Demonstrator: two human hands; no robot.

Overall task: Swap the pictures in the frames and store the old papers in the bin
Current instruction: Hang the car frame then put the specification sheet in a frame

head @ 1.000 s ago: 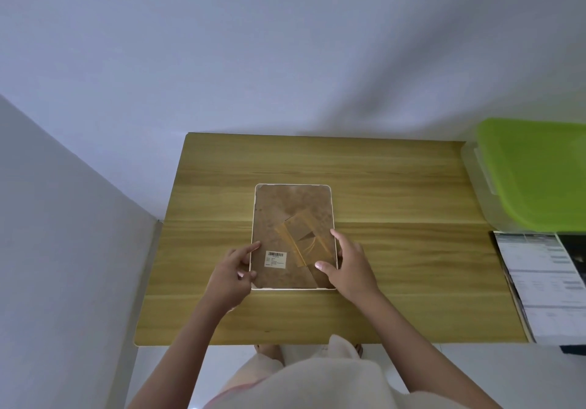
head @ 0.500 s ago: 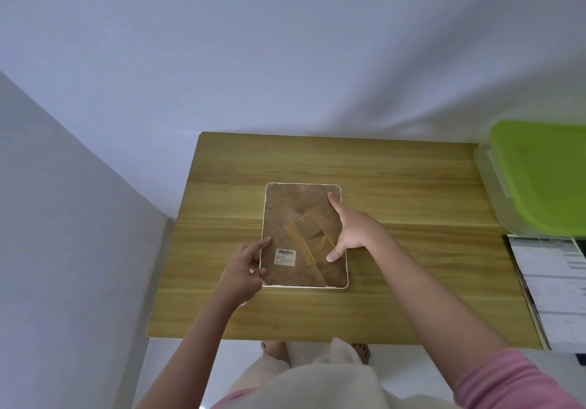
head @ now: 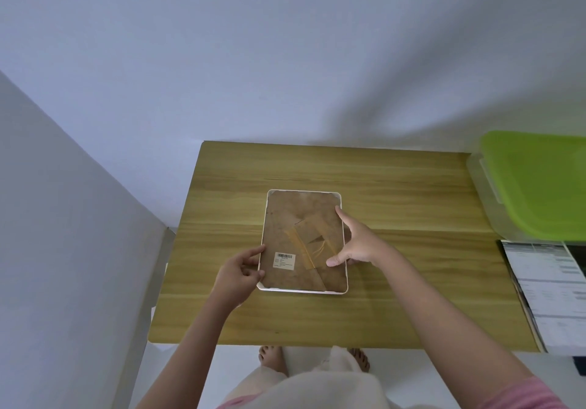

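A white-rimmed picture frame [head: 285, 224] lies face down in the middle of the wooden table [head: 396, 193], its brown backing board up, with a folded stand and a barcode sticker [head: 284, 261] on it. My left hand [head: 239, 274] pinches the frame's lower left edge. My right hand [head: 356, 244] rests spread on the frame's right side, index finger on the right rim and thumb on the backing. A clear bin with a green lid [head: 536, 183] stands at the right edge of the view.
Printed papers [head: 551, 291] lie stacked at the table's right end, below the bin. A grey wall runs close along the table's left and far sides. My feet show under the near edge.
My right hand has moved from the frame's lower right corner up along its right edge. My left hand stays at the lower left edge.
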